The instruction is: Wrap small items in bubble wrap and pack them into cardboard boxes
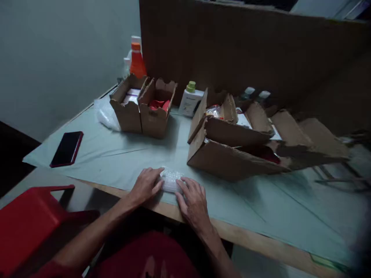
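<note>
A small bundle of clear bubble wrap (171, 180) lies on the cloth near the table's front edge. My left hand (145, 186) grips its left end, thumb and index finger bent against it. On the opposite end, my right hand (192, 197) holds the wrap with its thumb at the near side and its fingers over the top. Whatever may be inside the wrap cannot be made out.
Cardboard boxes (153, 122) with red and white items stand behind, and more open boxes (232, 160) to the right. A white bottle (190, 101), orange bottle (137, 63), loose bubble wrap (106, 112), phone (67, 148) and red stool (29, 220) are around.
</note>
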A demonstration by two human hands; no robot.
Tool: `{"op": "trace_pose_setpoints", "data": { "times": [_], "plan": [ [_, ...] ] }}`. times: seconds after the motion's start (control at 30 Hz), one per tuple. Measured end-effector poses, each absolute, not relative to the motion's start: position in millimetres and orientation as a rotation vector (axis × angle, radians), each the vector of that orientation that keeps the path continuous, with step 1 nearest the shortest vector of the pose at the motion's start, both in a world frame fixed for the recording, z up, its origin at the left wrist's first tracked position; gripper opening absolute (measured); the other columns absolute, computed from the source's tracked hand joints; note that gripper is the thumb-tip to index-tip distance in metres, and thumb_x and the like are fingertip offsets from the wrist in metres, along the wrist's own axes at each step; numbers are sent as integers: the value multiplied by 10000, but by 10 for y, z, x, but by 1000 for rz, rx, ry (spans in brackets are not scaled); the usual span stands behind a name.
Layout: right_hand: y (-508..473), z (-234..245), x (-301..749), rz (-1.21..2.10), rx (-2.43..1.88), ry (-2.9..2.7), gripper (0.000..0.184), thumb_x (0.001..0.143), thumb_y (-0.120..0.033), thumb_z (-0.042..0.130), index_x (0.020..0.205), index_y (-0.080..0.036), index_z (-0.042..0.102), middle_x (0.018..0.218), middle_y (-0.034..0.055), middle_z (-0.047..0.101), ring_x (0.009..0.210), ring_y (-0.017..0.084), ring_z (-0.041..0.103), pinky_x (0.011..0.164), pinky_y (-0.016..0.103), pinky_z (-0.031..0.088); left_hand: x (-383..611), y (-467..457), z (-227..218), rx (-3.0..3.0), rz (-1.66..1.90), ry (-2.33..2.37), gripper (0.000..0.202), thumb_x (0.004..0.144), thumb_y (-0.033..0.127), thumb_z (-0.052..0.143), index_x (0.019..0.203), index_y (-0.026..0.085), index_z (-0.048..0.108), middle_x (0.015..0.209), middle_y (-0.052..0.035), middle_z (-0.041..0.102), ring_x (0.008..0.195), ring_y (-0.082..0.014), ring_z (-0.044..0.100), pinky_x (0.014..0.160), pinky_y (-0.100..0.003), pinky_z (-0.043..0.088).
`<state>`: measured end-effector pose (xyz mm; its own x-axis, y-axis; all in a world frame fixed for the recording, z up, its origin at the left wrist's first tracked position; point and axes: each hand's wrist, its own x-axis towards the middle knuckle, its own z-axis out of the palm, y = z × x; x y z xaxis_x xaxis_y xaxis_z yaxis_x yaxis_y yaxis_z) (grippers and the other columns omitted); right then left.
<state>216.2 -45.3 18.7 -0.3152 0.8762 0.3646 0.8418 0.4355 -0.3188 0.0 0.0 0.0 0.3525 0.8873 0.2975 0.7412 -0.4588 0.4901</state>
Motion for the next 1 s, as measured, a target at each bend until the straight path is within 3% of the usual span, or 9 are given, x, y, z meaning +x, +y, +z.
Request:
{"op": "trace_pose_setpoints", "data": {
  "times": [0.13, 0.23, 0.4, 0.5, 0.6, 0.73, 0.8, 0.87, 1.0],
  "plan": [
    [-400, 164, 2090, 81, -1437, -2310, 302, 905, -176, 623, 1204, -202, 658, 1284, 127, 659, 1183, 312, 555, 971, 461, 405, 67, 109, 47, 2291, 830, 1560, 322, 893, 254, 610, 1189, 131, 639, 939, -104, 696, 884, -259, 621, 840, -414, 495],
    [-290, 79, 2098, 155, -1437, -2203, 250, 939, -160, 567, 1157, -208, 680, 1156, 96, 732, 1075, 275, 625, 908, 421, 436, 56, 19, 109, 1972, 1023, 1574, 336, 898, 319, 588, 1177, 141, 644, 917, -84, 675, 866, -231, 629, 818, -383, 509],
    [-256, 39, 2102, 438, -1444, -1882, 235, 970, -204, 510, 1109, -217, 698, 1062, 75, 763, 989, 237, 669, 864, 382, 461, 79, -234, 173, 1104, 1036, 1376, 627, 793, 424, 680, 1311, 100, 539, 1060, -113, 676, 769, -164, 625, 623, -275, 511],
    [-378, 123, 2086, 631, -1393, -1855, 209, 941, -211, 540, 1060, -234, 710, 1028, 64, 762, 972, 232, 666, 891, 385, 464, 178, -274, 218, 885, 962, 1224, 831, 691, 390, 765, 1396, 77, 454, 942, -61, 662, 686, -126, 577, 556, -226, 456],
    [-508, 197, 2137, 796, -1361, -1792, 165, 888, -220, 591, 995, -245, 714, 1179, 76, 720, 1130, 253, 618, 998, 421, 434, 280, -281, 298, 889, 959, 1167, 759, 681, 351, 770, 1347, 93, 514, 752, 27, 588, 622, -97, 510, 556, -201, 410],
    [-599, 192, 2306, 1161, -1266, -1446, 514, 824, -337, 686, 1318, -241, 579, 1390, 122, 599, 1208, 260, 599, 987, 398, 479, 371, -328, 343, 989, 946, 1092, 619, 705, 335, 756, 1263, 129, 585, 738, 36, 574, 654, -103, 508, 617, -205, 414],
    [-618, 169, 2388, 1354, -1185, -1315, 546, 815, -419, 711, 1308, -218, 592, 1234, 114, 683, 1052, 236, 663, 886, 350, 522, 413, -349, 318, 1024, 918, 1049, 592, 728, 345, 741, 1260, 140, 585, 782, 22, 592, 694, -114, 525, 650, -213, 427],
    [-631, 169, 2465, 1427, -1192, -1235, 410, 809, -483, 721, 1094, -189, 694, 959, 64, 727, 840, 193, 669, 745, 291, 526, 457, -345, 294, 1073, 869, 1014, 572, 756, 359, 722, 1266, 143, 578, 807, 10, 601, 718, -127, 541, 667, -225, 443],
    [-660, 339, 2704, 1314, -1343, -1124, 378, 772, -540, 749, 853, -173, 708, 687, -9, 646, 589, 119, 565, 553, 216, 451, 567, -204, 412, 1341, 840, 910, 566, 812, 353, 683, 1325, 167, 536, 987, -58, 650, 852, -181, 613, 773, -292, 510]
  ]
}}
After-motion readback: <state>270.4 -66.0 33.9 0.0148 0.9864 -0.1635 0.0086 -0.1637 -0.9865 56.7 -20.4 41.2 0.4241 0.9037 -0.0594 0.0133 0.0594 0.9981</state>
